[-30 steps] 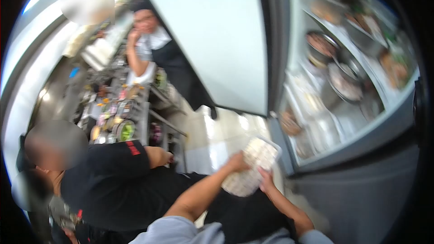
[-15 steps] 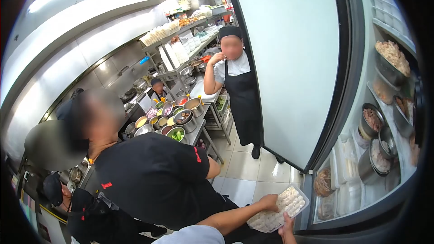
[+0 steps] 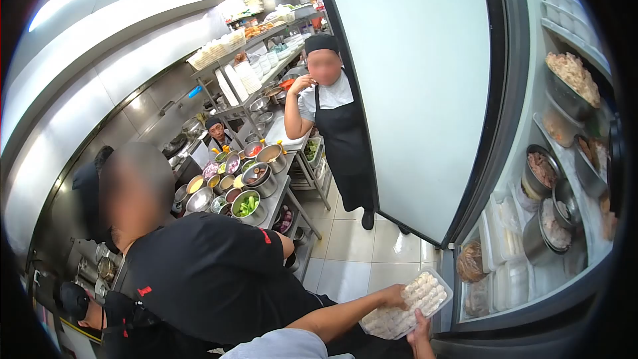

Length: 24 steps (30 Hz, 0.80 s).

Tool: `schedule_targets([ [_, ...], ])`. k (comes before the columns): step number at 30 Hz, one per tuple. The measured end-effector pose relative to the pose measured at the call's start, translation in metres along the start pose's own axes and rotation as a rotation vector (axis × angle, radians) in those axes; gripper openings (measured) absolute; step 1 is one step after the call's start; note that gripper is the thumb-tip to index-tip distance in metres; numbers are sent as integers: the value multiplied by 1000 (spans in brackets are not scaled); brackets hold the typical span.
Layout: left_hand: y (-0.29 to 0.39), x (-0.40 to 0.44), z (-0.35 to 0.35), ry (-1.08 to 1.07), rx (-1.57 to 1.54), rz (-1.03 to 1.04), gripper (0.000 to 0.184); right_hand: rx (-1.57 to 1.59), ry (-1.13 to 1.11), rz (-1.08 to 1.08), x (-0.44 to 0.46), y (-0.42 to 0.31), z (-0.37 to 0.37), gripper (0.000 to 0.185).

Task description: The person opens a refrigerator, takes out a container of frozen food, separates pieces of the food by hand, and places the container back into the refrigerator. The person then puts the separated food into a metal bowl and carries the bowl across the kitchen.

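Note:
A clear plastic tray [image 3: 444, 278] of pale, lumpy pieces [image 3: 419, 299] laid in rows is at the bottom of the head view, in front of the open fridge. Its near right edge is gripped by my right hand [image 3: 420, 334], with the thumb over the rim. My left hand [image 3: 395, 296] reaches in from the left, fingers curled down against the pieces at the tray's left side. Its fingertips are hidden, so what they hold, if anything, does not show.
The open fridge door [image 3: 412, 93] stands ahead. To the right, fridge shelves hold metal tubs [image 3: 543, 169] and plastic boxes [image 3: 508, 286]. A person in black [image 3: 206, 272] stands close on my left; another in an apron [image 3: 342, 153] stands by the door. Ingredient bowls [image 3: 246, 206] crowd a steel counter.
The view has shifted slightly, and the person in black appears lower and farther left. Both hands stay at the tray, my left one still at its left side.

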<state>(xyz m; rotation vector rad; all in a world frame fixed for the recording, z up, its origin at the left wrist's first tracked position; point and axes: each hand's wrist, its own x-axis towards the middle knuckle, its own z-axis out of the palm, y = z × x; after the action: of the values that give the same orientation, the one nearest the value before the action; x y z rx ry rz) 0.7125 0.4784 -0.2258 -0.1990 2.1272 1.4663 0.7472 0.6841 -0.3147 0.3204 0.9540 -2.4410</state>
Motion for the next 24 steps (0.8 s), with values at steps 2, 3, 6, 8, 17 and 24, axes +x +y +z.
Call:
schedule_targets([
  [2,-2,1,0,10,-3,90,70,9,10,22,6,5,-1,68],
  [3,-1,2,-2,9,-1,89,70,20,18,21,8,6,-4,67],
  [6,-2,8,4,139,157,103,78,31,4,32,8,-2,-2,64],
  [8,-23,27,3,165,264,53,94,12,27,109,8,-10,5,63],
  [17,62,49,-28,35,64,181,69,47,-15,24,24,-62,30,69],
  [24,130,52,-30,42,305,157,62,-60,-83,11,19,-91,34,72],
])
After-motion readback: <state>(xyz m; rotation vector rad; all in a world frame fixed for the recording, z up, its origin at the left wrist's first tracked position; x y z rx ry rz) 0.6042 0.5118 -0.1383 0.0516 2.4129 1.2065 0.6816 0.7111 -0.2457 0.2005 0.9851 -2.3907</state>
